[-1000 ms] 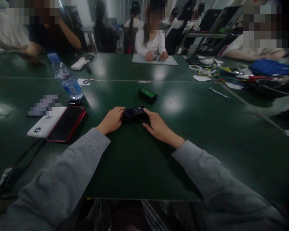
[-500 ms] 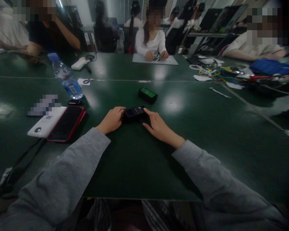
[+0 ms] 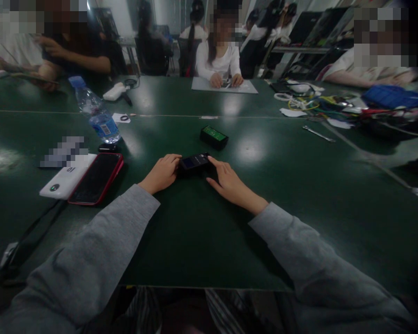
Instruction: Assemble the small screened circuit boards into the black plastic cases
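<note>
Between my hands is a small black box-shaped device (image 3: 194, 161) with a dark screen and small light markings on its upper face. My left hand (image 3: 163, 172) grips its left end, fingers bent round the far edge and the thumb hidden. At the right end, my right hand (image 3: 228, 181) holds it with the fingertips, its thumb stretched out below near the front side. Just beyond the device lies a black open case (image 3: 213, 138) with a green circuit board showing in it.
On the green table (image 3: 209, 241), a red-cased phone (image 3: 96, 178), a white power bank (image 3: 64, 181) with a cable and a water bottle (image 3: 97, 113) stand left. Rightward are a wrench (image 3: 318, 134) and tangled wires (image 3: 310, 99). Co-workers sit across the table.
My hands and the device stay where they were. A co-worker at the far left has lowered an arm and moved it leftward. A green light now shows on the power bank.
</note>
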The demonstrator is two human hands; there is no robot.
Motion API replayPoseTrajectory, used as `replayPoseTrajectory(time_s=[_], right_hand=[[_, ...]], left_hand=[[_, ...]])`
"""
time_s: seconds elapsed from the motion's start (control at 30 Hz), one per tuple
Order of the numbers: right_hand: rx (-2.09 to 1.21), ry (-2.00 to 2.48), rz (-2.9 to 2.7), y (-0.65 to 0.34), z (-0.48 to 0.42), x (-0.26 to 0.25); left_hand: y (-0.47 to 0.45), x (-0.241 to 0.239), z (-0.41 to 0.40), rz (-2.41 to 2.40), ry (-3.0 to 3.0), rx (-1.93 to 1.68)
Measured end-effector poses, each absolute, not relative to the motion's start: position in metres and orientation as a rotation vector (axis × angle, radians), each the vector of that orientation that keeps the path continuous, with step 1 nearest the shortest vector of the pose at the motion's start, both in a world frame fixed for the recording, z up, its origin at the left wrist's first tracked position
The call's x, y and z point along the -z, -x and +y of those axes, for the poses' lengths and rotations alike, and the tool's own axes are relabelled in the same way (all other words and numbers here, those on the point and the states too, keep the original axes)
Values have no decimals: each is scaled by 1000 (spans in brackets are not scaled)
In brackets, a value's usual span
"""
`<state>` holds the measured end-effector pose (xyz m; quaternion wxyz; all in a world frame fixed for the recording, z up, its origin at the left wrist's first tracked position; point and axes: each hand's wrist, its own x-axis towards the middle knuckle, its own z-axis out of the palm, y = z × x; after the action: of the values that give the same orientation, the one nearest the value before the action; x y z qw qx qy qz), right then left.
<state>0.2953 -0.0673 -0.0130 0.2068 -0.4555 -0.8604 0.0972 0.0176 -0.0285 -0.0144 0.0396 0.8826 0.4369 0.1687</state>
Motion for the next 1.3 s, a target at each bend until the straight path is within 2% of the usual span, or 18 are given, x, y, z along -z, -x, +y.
replayPoseTrajectory(time_s=[1.3], right_hand=[[-265, 1244, -2357, -294, -71, 3]], left_hand=[[-17, 15, -29, 1343, -2711, -530]])
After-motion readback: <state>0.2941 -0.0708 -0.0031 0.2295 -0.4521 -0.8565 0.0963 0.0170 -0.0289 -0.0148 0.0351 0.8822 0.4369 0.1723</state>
